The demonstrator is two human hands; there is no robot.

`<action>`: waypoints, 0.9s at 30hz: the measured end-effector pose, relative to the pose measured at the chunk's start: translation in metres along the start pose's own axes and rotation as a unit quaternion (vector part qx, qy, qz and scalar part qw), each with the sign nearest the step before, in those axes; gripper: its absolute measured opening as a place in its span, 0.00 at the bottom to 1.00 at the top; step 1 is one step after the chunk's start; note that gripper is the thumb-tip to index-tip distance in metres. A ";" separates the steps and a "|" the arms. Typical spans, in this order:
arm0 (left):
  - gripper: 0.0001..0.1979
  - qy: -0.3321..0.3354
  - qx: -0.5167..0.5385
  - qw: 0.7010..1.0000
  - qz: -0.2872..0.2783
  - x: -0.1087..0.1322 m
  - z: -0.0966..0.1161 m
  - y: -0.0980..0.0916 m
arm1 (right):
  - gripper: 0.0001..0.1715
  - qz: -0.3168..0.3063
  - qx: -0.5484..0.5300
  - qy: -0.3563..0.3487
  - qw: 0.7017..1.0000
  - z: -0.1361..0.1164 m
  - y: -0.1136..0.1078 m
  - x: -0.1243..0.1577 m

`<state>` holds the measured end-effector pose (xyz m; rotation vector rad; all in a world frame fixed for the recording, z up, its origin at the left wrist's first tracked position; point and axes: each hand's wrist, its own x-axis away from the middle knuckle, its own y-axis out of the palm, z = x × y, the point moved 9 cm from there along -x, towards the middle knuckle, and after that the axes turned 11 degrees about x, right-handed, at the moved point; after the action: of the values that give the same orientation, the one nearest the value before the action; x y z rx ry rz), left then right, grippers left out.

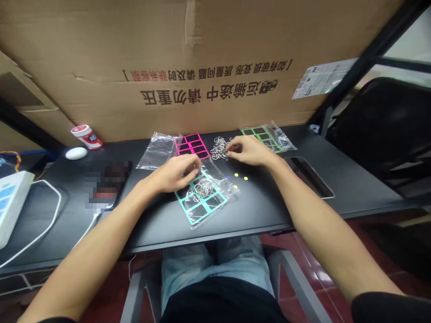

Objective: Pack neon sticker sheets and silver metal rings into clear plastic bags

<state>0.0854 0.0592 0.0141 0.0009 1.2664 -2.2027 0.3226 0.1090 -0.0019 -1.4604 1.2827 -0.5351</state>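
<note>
So the loose pile of wire rings (pixel 219 148) is being touched at its edge by the pinched-up right hand (pixel 248 150), though whether a ring is being gripped can't be told. The left hand (pixel 177 174) is being kept curled on the clear bag (pixel 225 181) over the teal grid card (pixel 202 213), grip unclear too. Three cards are being shown, with the pink card (pixel 192 144) and green card (pixel 256 132), plus two ring clumps, the bagged clump (pixel 203 188) lying on teal

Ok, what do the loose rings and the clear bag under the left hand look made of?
The loose rings look like thin silvery metal wire, judging by their bright glints; the exact metal cannot be told. The clear bag looks like glossy plastic film, see-through with shiny creases.
</note>
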 end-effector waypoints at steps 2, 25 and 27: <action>0.05 0.000 -0.002 1.000 -0.001 0.000 0.000 0.000 | 0.11 -0.028 0.013 -0.030 0.999 -0.007 0.007 0.001; 0.05 -0.002 -0.002 1.000 -0.005 0.000 -0.002 0.001 | 0.09 0.049 -0.241 0.038 0.969 0.001 0.012 -0.004; 0.05 -0.002 -0.004 1.000 -0.006 0.000 -0.002 0.002 | 0.10 0.056 -0.235 0.040 0.970 0.001 0.009 -0.004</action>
<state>0.0855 0.0598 0.0120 -0.0156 1.2754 -2.2074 0.3185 0.1140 -0.0095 -1.7495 1.6218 -0.2205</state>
